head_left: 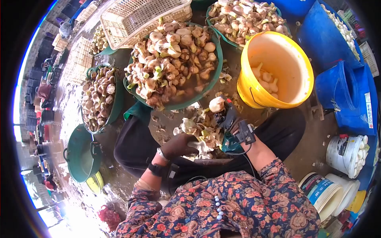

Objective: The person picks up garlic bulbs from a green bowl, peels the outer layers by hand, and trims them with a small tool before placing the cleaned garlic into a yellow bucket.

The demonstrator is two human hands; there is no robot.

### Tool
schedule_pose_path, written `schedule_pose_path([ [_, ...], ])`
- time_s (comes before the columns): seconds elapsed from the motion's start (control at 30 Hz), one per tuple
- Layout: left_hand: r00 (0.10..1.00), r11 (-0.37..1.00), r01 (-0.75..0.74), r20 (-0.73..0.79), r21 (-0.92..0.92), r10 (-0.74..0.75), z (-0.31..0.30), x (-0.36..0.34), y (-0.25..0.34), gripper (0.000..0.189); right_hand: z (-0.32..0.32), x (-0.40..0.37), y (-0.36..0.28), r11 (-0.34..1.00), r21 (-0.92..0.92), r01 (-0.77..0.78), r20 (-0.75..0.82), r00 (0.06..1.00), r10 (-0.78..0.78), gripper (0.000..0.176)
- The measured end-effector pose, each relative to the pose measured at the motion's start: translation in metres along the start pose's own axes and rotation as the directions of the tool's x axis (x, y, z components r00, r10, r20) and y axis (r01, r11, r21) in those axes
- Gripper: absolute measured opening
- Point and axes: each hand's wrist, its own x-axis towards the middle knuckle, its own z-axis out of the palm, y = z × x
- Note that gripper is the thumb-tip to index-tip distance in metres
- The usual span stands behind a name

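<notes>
My right hand [228, 118], in a dark glove, is closed round a garlic bulb [217, 104] just left of the yellow bucket [254, 89]. My left hand [179, 146], in a brown glove, is closed with its fingertips at a pale stalk or husk; what exactly it grips is unclear. Between and below the hands lies a pile of garlic peelings [203, 133]. Several peeled bulbs [266, 81] rest inside the yellow bucket. Ahead of me a green tub [218, 65] is heaped with unpeeled garlic [170, 59].
Another garlic-filled tub [246, 20] stands at the top, beside a cream crate [147, 20]. At left are a smaller garlic tub [99, 97] and a green basin [81, 152]. Blue containers [329, 85] and white buckets [345, 152] line the right. Distant people appear at far left.
</notes>
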Motion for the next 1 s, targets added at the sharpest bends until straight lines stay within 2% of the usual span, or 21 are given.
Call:
schedule_pose_path([
  [0.07,0.943,0.999,0.040,-0.330,-0.012,-0.042,0.004,0.011,-0.006,0.056,-0.003,0.009,-0.002,1.000,0.000,-0.017,-0.053,0.998,0.017,0.026],
  [0.1,0.861,0.953,-0.204,-0.505,-0.223,0.066,0.000,0.024,0.003,0.063,-0.017,0.018,0.000,0.988,-0.135,-0.071,-0.010,0.997,0.070,0.027],
  [0.13,0.813,0.954,-0.187,-0.582,-0.235,0.015,-0.004,0.035,0.005,0.057,-0.032,0.027,0.004,0.956,-0.269,-0.119,0.026,0.991,0.131,0.028],
  [0.2,0.738,0.951,-0.245,-0.672,-0.187,0.058,-0.015,0.049,0.030,0.042,-0.013,0.012,0.012,0.925,-0.376,-0.052,-0.065,0.997,0.030,0.030],
  [0.27,0.745,0.912,-0.296,-0.666,-0.285,0.034,-0.008,0.069,0.012,0.034,-0.001,0.004,0.016,0.832,-0.554,-0.012,-0.194,0.974,-0.116,0.032],
  [0.33,0.757,0.860,-0.348,-0.653,-0.373,0.023,-0.010,0.073,0.010,0.028,-0.031,0.025,0.015,0.787,-0.615,-0.053,-0.183,0.980,-0.077,0.034],
  [0.4,0.919,0.705,-0.293,-0.393,-0.646,0.022,-0.017,0.048,0.028,0.017,-0.051,0.037,0.021,0.938,-0.347,-0.023,-0.024,1.000,0.015,0.036],
  [0.43,0.927,0.598,-0.332,-0.370,-0.730,0.063,-0.019,0.035,0.034,0.019,-0.054,0.046,0.026,0.982,-0.172,0.077,-0.161,0.981,-0.105,0.034],
  [0.47,0.929,0.599,-0.328,-0.366,-0.730,0.063,-0.020,0.024,0.029,0.019,-0.043,0.027,0.019,1.000,-0.004,0.007,-0.064,0.998,-0.007,0.035],
  [0.53,0.954,0.428,-0.293,-0.291,-0.855,0.072,-0.026,0.001,0.014,0.021,-0.072,0.039,0.004,0.986,0.013,-0.169,-0.015,0.986,0.169,0.037],
  [0.57,0.954,0.427,-0.294,-0.291,-0.855,0.072,-0.033,-0.001,0.011,0.021,-0.070,0.038,0.004,0.986,0.012,-0.168,-0.015,0.986,0.169,0.037],
  [0.63,0.986,0.834,0.137,-0.003,-0.534,-0.164,-0.049,0.000,0.007,0.021,-0.063,0.036,0.003,0.982,-0.085,-0.168,-0.006,0.986,0.168,0.035],
  [0.67,0.986,0.834,0.134,-0.011,-0.535,-0.166,-0.045,0.008,-0.006,0.021,-0.063,0.040,0.005,0.981,-0.091,-0.170,-0.001,0.985,0.170,0.035],
  [0.73,0.868,0.986,0.156,-0.485,0.057,-0.109,-0.033,0.036,-0.040,0.028,-0.070,0.050,0.010,0.944,-0.317,-0.089,-0.172,0.984,0.035,0.027],
  [0.77,0.842,0.978,0.069,-0.514,-0.196,-0.162,-0.043,0.052,-0.033,0.038,-0.078,0.050,0.006,0.905,-0.418,-0.081,-0.170,0.985,0.009,0.025],
  [0.8,0.843,0.978,0.060,-0.515,-0.198,-0.156,-0.048,0.069,-0.037,0.038,-0.067,0.052,0.007,0.903,-0.423,-0.076,-0.172,0.985,0.002,0.025],
  [0.87,0.753,0.983,0.154,-0.633,-0.097,-0.180,-0.055,0.114,-0.055,0.046,-0.041,0.066,0.006,0.979,-0.188,0.074,-0.278,0.952,-0.125,0.030],
  [0.9,0.743,0.967,0.228,-0.622,-0.111,-0.247,-0.060,0.140,-0.064,0.049,-0.050,0.105,-0.004,0.992,-0.080,0.096,-0.078,0.992,-0.102,0.036],
  [0.93,0.730,0.945,0.303,-0.607,-0.123,-0.314,-0.064,0.162,-0.068,0.053,-0.018,0.113,-0.024,0.946,-0.195,0.260,0.195,0.955,-0.222,0.037],
  [0.97,0.764,0.942,0.256,-0.553,-0.216,-0.334,-0.075,0.166,-0.050,0.060,0.044,0.109,-0.046,0.942,-0.115,0.315,0.454,0.860,-0.232,0.039],
  [1.0,0.737,0.977,0.178,-0.641,-0.121,-0.214,-0.067,0.198,-0.080,0.063,0.087,0.081,-0.066,0.982,0.035,0.186,0.500,0.847,-0.179,0.046],
])
